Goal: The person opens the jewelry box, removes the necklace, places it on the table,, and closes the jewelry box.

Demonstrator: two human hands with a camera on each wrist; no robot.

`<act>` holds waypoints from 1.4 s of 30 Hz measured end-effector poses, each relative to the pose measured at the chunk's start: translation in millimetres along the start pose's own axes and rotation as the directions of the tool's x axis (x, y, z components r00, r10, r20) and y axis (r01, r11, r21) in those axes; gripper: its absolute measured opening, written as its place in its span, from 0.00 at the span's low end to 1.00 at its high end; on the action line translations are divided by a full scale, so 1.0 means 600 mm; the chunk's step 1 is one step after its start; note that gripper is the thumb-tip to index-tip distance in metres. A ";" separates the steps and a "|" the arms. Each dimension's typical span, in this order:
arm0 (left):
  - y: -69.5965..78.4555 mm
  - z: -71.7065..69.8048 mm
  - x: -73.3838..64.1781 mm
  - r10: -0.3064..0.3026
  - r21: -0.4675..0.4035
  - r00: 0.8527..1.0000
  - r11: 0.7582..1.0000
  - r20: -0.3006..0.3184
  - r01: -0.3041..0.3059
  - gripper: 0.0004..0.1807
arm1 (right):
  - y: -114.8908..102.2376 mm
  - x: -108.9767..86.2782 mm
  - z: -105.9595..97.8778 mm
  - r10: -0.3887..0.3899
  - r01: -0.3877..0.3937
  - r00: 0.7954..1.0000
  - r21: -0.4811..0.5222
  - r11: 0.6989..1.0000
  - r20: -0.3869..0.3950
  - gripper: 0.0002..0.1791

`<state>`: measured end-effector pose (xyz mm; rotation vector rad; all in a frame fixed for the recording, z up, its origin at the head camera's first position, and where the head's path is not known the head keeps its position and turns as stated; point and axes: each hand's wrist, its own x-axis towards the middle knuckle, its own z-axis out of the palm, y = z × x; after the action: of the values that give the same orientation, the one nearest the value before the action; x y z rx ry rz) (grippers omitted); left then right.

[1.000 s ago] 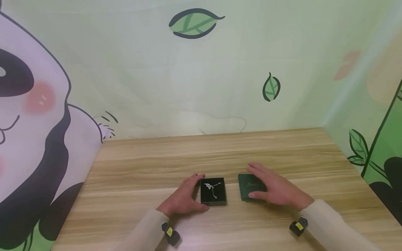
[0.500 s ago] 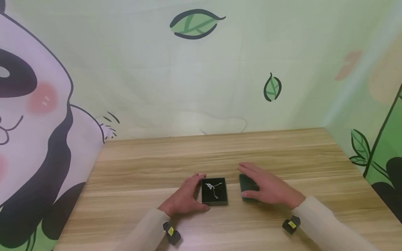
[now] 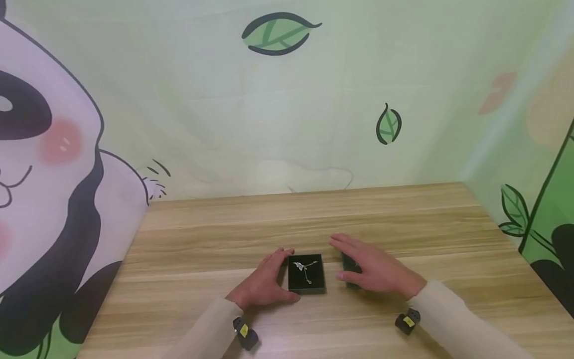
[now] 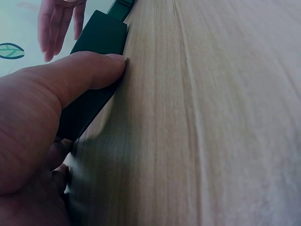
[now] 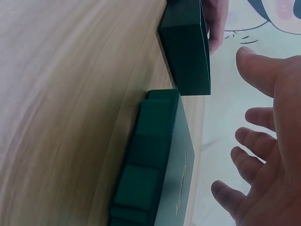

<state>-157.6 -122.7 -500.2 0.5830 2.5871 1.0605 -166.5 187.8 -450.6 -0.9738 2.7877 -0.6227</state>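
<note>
My left hand [image 3: 264, 284] holds the small dark green jewellery box [image 3: 307, 290] by its left part, thumb at the near side and fingers at the far side. In the left wrist view its thumb [image 4: 94, 70] presses the box wall [image 4: 101, 35]. Inside the box, a silver necklace [image 3: 299, 267] lies on black padding. My right hand [image 3: 381, 269] hovers over the green box lid [image 3: 347, 262], covering most of it in the head view. The right wrist view shows that hand [image 5: 268, 141] with fingers spread, apart from the lid [image 5: 176, 183], whose top bears gold lettering.
Both pieces stand on a wood-grain table [image 3: 215, 229], a narrow gap between them. Behind the table hangs a pale green cloth [image 3: 202, 99] printed with leaves and a panda [image 3: 67, 199]. A small black device [image 3: 245, 334] is strapped at each wrist.
My right hand has moved left across the lid toward the box, and more of the hand now reaches past the lid's left edge. The left hand and box stay nearly where they were.
</note>
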 end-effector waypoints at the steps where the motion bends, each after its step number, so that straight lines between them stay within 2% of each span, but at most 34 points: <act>1: 0.000 0.000 0.000 0.003 0.004 1.000 1.000 0.000 -0.003 0.61 | -0.001 0.001 0.001 -0.006 0.006 1.000 -0.004 1.000 -0.001 0.42; 8: -0.001 0.000 0.001 0.019 0.015 1.000 1.000 -0.005 -0.019 0.61 | -0.015 0.012 0.006 -0.051 0.050 0.999 -0.033 0.998 -0.009 0.41; 15: 0.001 -0.001 0.000 0.022 0.009 1.000 1.000 -0.002 -0.022 0.61 | -0.027 0.023 0.015 -0.088 0.088 0.996 -0.028 0.996 0.028 0.40; 22: 0.001 -0.001 0.000 0.022 0.014 1.000 1.000 -0.004 -0.022 0.61 | -0.032 0.031 0.022 -0.149 0.151 0.988 -0.058 0.987 0.032 0.38; 34: 0.001 -0.002 0.001 0.029 0.021 1.000 0.999 -0.001 -0.029 0.61 | -0.040 0.036 0.020 -0.177 0.180 0.983 -0.097 0.979 0.042 0.34; 42: 0.004 -0.004 0.000 0.010 0.003 1.000 1.000 -0.007 -0.010 0.61 | -0.047 0.049 0.026 -0.237 0.244 0.969 -0.136 0.960 0.068 0.30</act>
<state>-157.8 -122.8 -496.6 0.5947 2.5950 1.0633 -169.9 144.5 -452.3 -1.3521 2.7228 -0.4199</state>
